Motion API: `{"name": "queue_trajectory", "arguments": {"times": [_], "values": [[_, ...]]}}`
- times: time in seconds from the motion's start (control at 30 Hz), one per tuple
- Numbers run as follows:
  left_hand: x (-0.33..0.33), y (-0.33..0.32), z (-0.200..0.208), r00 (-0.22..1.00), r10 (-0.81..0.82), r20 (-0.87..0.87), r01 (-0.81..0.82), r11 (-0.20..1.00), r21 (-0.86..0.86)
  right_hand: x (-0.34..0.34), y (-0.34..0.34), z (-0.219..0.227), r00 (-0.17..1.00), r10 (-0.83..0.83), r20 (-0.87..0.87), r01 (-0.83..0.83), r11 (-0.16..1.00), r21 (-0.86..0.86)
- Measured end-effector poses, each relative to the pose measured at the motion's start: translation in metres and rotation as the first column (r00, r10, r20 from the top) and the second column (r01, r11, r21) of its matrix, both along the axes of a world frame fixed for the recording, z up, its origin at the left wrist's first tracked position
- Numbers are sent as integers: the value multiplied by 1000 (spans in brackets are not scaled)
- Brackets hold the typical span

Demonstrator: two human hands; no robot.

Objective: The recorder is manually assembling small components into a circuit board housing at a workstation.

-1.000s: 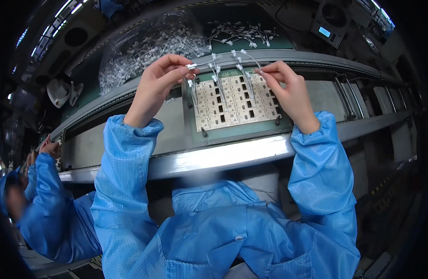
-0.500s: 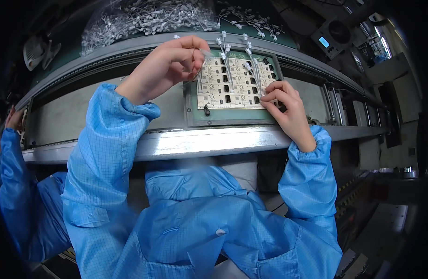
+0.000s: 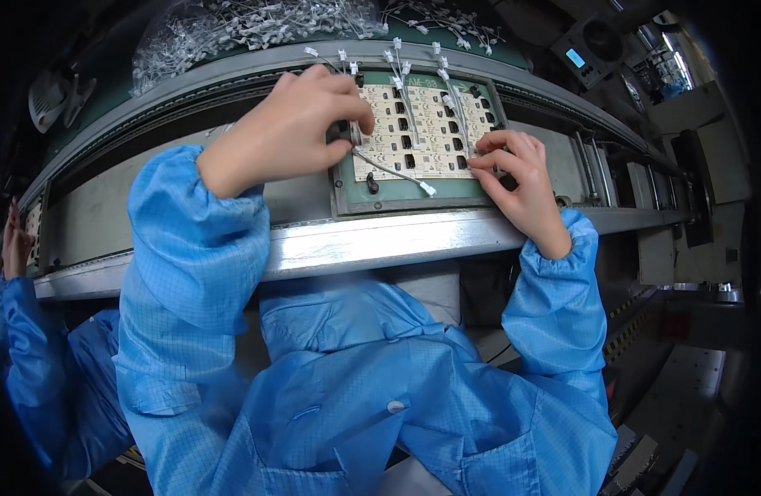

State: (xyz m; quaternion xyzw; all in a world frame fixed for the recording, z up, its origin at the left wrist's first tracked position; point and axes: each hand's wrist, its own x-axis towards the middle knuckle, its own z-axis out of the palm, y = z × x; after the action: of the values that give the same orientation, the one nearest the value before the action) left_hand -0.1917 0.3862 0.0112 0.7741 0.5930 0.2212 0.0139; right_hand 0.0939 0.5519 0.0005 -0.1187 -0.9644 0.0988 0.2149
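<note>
A cream panel of small circuit boards with rows of black connectors sits in a green fixture. My left hand is over the panel's left edge, its fingers curled and closed on a grey wire lead. This lead slants across the panel's lower left corner and ends in a white plug. At the lower right corner, my right hand has its thumb and index finger closed at the panel; what they hold is hidden. Between my hands, several wire leads stretch over the panel, with white plugs past its far edge.
The fixture rests between the rails of a conveyor line. Beyond it lie a clear bag of white-plugged leads and loose leads. A device with a lit display stands far right. Another person's hand is far left.
My left hand has come down and closer over the panel's left edge. A lead now lies slanting over the lower left corner. My right hand remains at the lower right corner.
</note>
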Motion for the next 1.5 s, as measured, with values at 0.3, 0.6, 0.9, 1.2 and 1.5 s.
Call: {"name": "queue_trajectory", "arguments": {"times": [0.3, 0.6, 0.9, 1.2, 1.5], "values": [[8, 4, -8, 1000, -7, -28, 6, 1000, -16, 10, 0, 15, 984, 50, 170, -55, 998, 30], [-2, 9, 14, 599, 89, 795, -49, 996, -74, -77, 159, 19, 958, -267, -101, 270, 963, 17], [-1, 4, 17, 439, 97, 893, 13, 993, -114, -158, 201, -16, 909, -416, 9, 403, 887, 223], [20, -4, 21, 987, 50, 152, -89, 960, 264, -187, 187, -21, 996, -40, -74, 56, 971, 234], [30, -7, 4, 986, 121, 117, -140, 975, 174, -189, 182, -17, 990, 70, -125, -55, 991, 124]]}}
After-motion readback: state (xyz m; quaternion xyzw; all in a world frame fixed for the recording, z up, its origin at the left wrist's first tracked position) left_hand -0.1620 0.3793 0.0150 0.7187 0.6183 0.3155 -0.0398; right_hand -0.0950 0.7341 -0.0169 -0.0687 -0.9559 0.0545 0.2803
